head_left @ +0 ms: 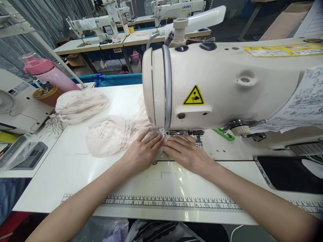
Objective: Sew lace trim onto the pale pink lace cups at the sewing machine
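Observation:
Under the head of a white sewing machine (212, 80), my left hand (143, 149) lies flat with fingers stretched out on pale pink lace-trimmed fabric (108, 136). My right hand (188, 153) rests flat to its right, fingertips on the lace near the presser foot area. The fingertips of both hands almost meet. The needle and the stitching point are hidden behind the machine head and my fingers. Gathered fabric with loose dark threads spreads out left of my left hand and reaches behind it.
Another fabric bundle (82, 105) lies at the back left, near a pink bottle (51, 72). A black phone (287, 173) and a green-handled tool (224, 134) lie on the right. A printed ruler (164, 203) runs along the table's front edge. Other sewing machines (176, 11) stand behind.

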Motion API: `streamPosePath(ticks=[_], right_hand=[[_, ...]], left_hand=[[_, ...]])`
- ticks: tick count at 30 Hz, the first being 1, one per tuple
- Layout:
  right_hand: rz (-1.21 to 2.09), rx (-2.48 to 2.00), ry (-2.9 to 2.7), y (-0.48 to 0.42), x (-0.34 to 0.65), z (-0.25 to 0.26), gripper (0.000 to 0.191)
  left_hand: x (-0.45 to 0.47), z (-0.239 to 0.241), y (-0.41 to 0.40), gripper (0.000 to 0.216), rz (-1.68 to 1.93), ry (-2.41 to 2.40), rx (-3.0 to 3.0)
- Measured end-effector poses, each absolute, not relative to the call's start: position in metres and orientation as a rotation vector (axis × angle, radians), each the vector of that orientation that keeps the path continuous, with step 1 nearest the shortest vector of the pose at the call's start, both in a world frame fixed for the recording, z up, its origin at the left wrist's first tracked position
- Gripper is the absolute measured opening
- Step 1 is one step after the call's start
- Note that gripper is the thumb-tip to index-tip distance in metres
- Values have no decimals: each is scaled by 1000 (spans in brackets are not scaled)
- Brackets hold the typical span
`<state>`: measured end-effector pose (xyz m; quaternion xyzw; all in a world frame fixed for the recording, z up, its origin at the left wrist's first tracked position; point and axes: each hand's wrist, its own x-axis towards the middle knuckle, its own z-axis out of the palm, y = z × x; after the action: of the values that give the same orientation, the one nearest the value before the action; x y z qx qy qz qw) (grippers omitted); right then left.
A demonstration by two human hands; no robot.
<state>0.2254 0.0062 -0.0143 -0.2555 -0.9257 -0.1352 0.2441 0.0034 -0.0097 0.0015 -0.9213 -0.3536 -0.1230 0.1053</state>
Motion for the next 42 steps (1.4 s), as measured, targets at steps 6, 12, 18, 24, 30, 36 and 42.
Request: streamPosePath(ticks=[6,12,18,24,30,36,42], right_hand=[[-342,-708,-2518,6,226,-14,20],[-305,-765,-2514,5,226,-13,22],[-268,-797,-2503,7,231,-18,21],[-427,-745,-2497,12,234,-14,15],[-599,-806,-2452,9,232,-3,10],[-628,-872,-2400,9,232,-4,9],[-653,-921,-2376,11,232,-4,10]], left_hand=[[11,1,-13,36,-432,-1082,-2651],[13,-6,-15,39,-408,-1105,-2615],[15,-8,-18,40,-393,-1093,-2578],[20,-6,-20,40,-383,-1111,-2549],[22,-2,-23,40,-372,-1111,-2531],[21,-2,-22,41,-368,-1105,-2528],[21,-3,-19,41,-336,-1140,-2514]])
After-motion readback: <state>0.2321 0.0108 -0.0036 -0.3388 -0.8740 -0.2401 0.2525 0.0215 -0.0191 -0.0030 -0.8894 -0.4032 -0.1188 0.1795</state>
